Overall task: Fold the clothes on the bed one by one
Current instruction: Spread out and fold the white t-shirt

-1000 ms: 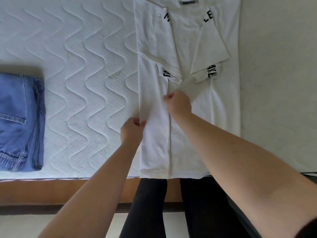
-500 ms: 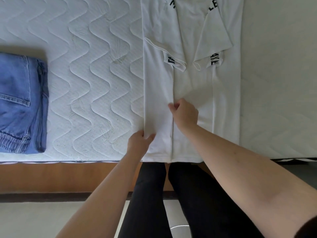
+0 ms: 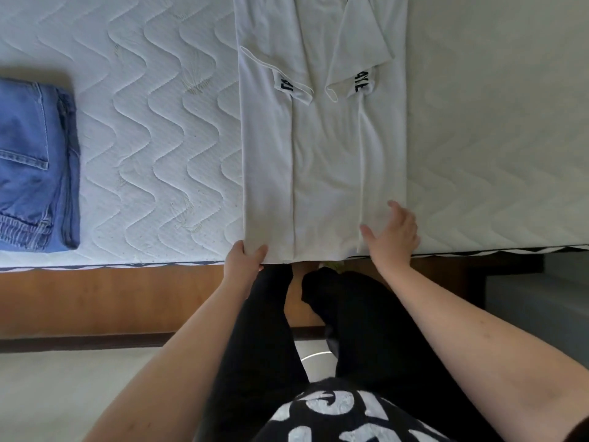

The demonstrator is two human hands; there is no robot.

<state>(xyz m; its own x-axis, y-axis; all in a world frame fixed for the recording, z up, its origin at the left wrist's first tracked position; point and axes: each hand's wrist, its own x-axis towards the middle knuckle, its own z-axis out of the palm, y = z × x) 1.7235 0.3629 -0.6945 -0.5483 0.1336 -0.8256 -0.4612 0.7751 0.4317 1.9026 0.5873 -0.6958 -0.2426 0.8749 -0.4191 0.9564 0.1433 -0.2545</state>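
Note:
A white T-shirt lies lengthwise on the mattress, both sides folded inward, its short sleeves with black lettering turned onto the middle. Its hem reaches the bed's near edge. My left hand pinches the hem's left corner, thumb on top of the cloth. My right hand hovers with fingers spread over the hem's right corner; I cannot tell whether it touches the cloth.
Folded blue jeans lie at the left on the white quilted mattress. A wooden bed frame runs below the mattress edge. My legs in black trousers stand against it.
Both hands moved down to the hem. The right hand left the shirt's middle, shifted to the right corner and spread its fingers. The left hand slid to the left corner.

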